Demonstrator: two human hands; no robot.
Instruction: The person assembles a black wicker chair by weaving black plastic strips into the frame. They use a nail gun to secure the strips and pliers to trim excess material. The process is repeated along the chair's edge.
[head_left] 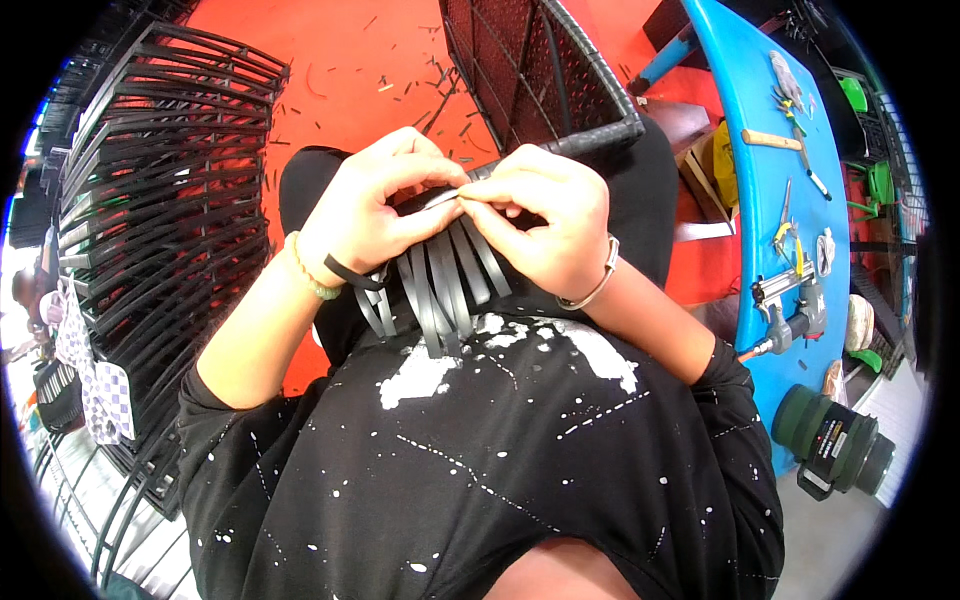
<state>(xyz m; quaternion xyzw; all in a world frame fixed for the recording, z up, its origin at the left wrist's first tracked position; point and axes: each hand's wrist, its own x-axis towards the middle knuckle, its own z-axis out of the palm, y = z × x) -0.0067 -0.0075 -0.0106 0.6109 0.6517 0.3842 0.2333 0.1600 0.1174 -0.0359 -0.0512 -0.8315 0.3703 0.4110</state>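
Over my lap, both hands meet at a bundle of flat, grey-black plastic weaving strips (436,285). The strips' loose ends hang down toward my shirt. My left hand (372,195) has its thumb and fingers closed on the upper part of a strip, and a dark strip loops by that wrist. Close beside it, my right hand (555,215) pinches the strip's edge between thumb and forefinger. Just beyond my hands stands a black woven wicker piece (535,75), its near corner above my right knee. My fingers partly hide where the strips begin.
Stacked black slatted frames (170,190) stand on the left. Strip offcuts litter the red floor (350,60). On the right, a blue table (730,60) carries a wooden-handled tool (770,138), yellow-handled pliers (785,238) and a grey power tool (800,318). A green-black cylinder (835,440) lies nearer.
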